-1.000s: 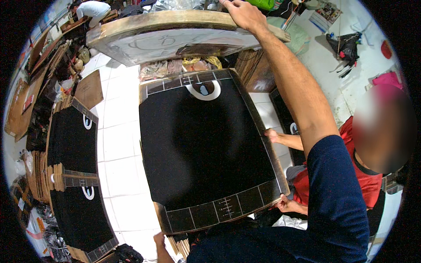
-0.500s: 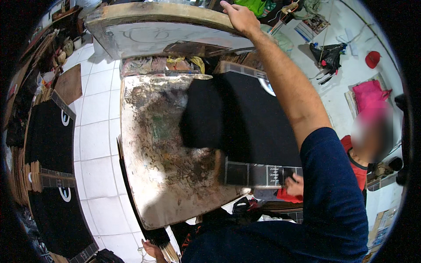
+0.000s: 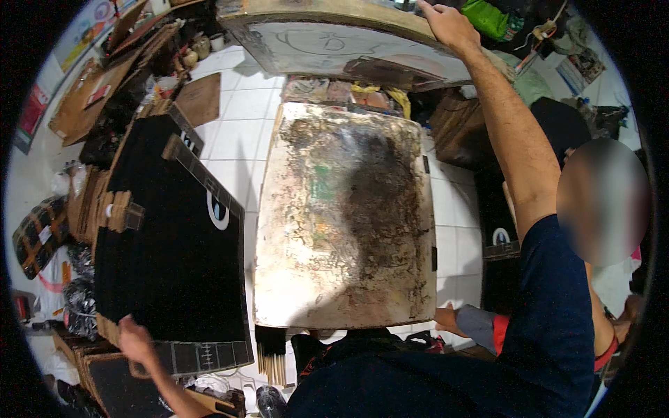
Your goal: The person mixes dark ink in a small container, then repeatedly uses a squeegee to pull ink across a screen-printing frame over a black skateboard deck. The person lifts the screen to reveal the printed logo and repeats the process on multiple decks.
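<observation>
My right hand (image 3: 449, 24) is stretched up and grips the top edge of a raised wooden printing screen frame (image 3: 334, 38). Below the frame lies a bare, paint-stained printing board (image 3: 341, 216). My left hand (image 3: 134, 339) holds the near edge of a black printed sheet (image 3: 174, 265), which has a white round mark and a white grid strip. This sheet lies to the left of the stained board, over a row of similar black sheets.
A co-worker sits at the right, one hand (image 3: 449, 319) at the stained board's near right corner. Another black sheet (image 3: 498, 230) lies on the floor beside them. Cardboard stacks (image 3: 83, 209), brown boards (image 3: 198, 97) and clutter line the left. White tiles (image 3: 230, 139) show between.
The black sheet that covered the stained board has been pulled off to the left and now lies with the other sheets. The board is uncovered. My right hand still holds the raised frame.
</observation>
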`<act>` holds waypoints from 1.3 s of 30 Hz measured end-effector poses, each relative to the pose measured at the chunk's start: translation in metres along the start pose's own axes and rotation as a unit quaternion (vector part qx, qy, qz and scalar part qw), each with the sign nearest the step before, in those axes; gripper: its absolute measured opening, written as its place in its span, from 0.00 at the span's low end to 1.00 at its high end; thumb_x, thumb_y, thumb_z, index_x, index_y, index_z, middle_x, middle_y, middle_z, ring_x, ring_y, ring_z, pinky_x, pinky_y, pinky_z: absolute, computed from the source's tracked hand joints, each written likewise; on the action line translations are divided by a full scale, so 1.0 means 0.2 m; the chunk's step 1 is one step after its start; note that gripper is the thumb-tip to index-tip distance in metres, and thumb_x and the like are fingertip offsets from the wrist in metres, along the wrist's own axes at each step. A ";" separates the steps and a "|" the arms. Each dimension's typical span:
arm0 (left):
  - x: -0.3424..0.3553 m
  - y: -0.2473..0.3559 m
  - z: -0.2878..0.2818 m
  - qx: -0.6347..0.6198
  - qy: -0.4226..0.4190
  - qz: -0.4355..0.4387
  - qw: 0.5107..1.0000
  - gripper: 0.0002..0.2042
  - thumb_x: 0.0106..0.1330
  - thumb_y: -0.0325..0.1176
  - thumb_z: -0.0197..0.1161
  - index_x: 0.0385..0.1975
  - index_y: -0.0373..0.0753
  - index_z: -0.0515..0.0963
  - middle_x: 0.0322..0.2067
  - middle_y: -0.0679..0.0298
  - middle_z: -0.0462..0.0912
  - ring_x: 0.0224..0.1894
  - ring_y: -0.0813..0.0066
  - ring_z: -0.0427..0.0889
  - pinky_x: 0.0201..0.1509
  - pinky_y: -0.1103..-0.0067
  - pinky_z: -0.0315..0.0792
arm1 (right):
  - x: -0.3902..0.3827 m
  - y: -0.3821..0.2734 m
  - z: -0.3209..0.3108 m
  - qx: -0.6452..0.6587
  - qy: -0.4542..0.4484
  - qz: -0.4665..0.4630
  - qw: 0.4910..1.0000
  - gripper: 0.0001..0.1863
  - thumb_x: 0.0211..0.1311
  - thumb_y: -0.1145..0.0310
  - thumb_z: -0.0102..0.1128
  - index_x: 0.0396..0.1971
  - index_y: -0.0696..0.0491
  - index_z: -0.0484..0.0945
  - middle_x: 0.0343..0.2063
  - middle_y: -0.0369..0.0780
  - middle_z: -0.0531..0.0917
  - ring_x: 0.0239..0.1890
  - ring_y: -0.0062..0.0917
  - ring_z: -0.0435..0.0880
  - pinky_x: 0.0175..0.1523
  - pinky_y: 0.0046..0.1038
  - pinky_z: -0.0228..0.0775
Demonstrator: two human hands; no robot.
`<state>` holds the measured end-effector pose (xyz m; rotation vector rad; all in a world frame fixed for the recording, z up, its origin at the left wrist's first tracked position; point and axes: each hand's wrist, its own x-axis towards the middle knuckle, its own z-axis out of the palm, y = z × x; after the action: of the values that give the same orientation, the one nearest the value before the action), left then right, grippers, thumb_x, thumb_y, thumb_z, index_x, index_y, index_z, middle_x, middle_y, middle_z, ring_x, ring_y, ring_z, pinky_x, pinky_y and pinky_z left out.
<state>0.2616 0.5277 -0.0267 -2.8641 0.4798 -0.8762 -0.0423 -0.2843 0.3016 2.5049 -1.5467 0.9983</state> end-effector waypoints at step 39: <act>-0.50 1.38 -0.04 -0.398 -0.448 0.029 0.800 0.28 0.53 0.49 0.82 0.27 0.33 0.72 0.21 0.54 0.79 0.26 0.56 0.78 0.37 0.62 0.75 | -0.08 -0.02 -0.04 0.010 -0.012 0.029 0.999 0.27 0.63 0.43 0.52 0.47 0.45 0.88 0.48 0.48 0.88 0.54 0.45 0.85 0.59 0.44 0.76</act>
<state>0.1044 0.3005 -0.1254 -3.3987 0.9222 0.9678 -0.0482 -0.2667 0.3009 2.5079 -1.6330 1.0010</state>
